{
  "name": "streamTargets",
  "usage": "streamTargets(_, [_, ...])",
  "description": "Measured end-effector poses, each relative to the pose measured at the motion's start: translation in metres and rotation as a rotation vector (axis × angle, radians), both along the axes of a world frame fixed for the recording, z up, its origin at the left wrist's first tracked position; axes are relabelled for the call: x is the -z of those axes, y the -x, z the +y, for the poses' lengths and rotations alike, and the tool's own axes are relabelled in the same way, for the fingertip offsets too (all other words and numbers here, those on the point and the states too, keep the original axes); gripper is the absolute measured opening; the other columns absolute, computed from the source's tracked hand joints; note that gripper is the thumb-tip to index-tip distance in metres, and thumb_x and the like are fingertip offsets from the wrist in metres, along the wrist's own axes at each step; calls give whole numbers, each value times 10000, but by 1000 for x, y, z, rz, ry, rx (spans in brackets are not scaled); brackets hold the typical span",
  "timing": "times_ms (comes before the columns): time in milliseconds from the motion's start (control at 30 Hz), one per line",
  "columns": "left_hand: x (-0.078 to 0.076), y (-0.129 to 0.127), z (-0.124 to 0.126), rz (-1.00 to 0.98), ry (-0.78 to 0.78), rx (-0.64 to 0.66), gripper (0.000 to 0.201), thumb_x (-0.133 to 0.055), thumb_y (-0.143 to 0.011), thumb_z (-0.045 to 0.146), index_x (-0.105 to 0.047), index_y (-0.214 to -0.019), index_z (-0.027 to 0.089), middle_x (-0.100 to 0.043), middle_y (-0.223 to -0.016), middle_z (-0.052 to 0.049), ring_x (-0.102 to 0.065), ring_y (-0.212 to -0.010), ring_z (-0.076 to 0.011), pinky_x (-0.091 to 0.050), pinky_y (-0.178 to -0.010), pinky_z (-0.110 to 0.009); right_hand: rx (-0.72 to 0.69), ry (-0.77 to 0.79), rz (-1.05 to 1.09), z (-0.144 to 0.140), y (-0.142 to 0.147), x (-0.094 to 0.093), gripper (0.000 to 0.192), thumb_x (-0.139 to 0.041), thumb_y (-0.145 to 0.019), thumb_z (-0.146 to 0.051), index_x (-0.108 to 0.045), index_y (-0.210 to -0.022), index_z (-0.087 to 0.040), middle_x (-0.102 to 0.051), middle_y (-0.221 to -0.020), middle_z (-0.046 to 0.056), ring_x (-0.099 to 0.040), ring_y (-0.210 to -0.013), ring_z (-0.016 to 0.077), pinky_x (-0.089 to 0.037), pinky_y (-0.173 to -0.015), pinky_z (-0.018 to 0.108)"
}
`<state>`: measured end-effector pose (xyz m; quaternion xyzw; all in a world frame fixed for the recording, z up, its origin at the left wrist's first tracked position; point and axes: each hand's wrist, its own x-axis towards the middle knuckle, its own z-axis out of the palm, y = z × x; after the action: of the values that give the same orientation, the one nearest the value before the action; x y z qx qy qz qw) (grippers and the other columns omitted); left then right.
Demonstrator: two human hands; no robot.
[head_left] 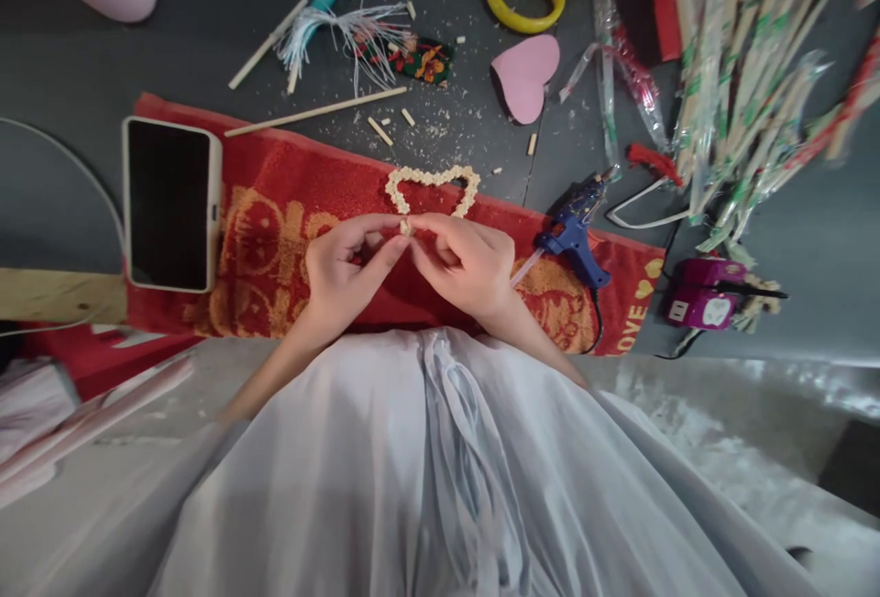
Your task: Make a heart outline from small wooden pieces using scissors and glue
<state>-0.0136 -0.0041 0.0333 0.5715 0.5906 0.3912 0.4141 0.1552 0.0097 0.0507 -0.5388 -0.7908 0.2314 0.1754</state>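
**A small cream piece (405,226) held in a close pinch**

We judge the step in hand to be fine fingertip work: the fingers of our left hand (344,267) and those of our right hand (464,267) meet, narrowed, on the one small cream piece. One cream heart outline (432,178) sits just beyond the fingers, over the far edge of one red towel (330,180). Our fingers hide its lower tip, so we cannot tell whether the piece is joined to it. As we see it, the next move calls for a light, steady pinch and little wrist movement, so that the outline is not dragged.

Right of the fingers we count one blue glue gun (576,235) and, farther out, one purple box (701,294). Left of them lies one phone (170,203). Beyond them, on the tabletop (192,65), we count one pink heart (526,74), two long bare sticks (316,113), one bunch of white threads (330,33) and at least five short stick bits (379,131). One yellow and one orange loop of scissors (529,24) show; whether these make one pair or two, we cannot tell. Beyond the fingers and far to their right, the wrapped sticks (749,56) overlap too much for us to count.
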Motion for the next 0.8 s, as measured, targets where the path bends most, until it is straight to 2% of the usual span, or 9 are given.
streamTargets(100, [-4,0,-2,-31,-31,-25,316,-674,-867,480,-762,-976,197,-519,-585,46,-445,-523,-75,-382,-523,-226,3,-32,41,-3,0,-2,398,-399,-1010,-354,-757,-1082,-197,-657,-652,9,-594,-612,114,-479,-679,231])
streamTargets(367, [-14,3,-9,-82,-152,-30,225,-679,-874,397,-764,-966,211,-497,-554,56,-386,-476,-60,-332,-474,-217,9,-54,21,-7,4,-6,379,-443,-996,-393,-756,-1081,-197,-651,-630,-3,-574,-586,110,-480,-662,226])
streamTargets(500, [-13,3,-12,-192,-135,-18,253,-689,-871,436,-765,-969,215,-470,-519,61,-379,-448,-65,-316,-448,-223,22,-180,121,-10,7,-5,361,-460,-997,-381,-762,-994,-182,-635,-595,-17,-538,-526,90,-451,-607,206])
streamTargets(667, [-10,4,-14,-393,-53,9,262,-710,-868,414,-761,-993,190,-508,-519,57,-409,-419,-53,-310,-427,-199,-2,-449,285,-11,10,-5,183,-594,-947,-243,-738,-888,-147,-648,-579,-30,-542,-487,61,-418,-543,178])
streamTargets(800, [-7,6,-16,-427,-103,1,216,-735,-850,342,-768,-997,187,-487,-513,68,-405,-425,-43,-295,-430,-175,-25,-518,296,-12,12,-4,128,-604,-932,-190,-718,-884,-157,-675,-604,-34,-561,-487,56,-406,-520,180])
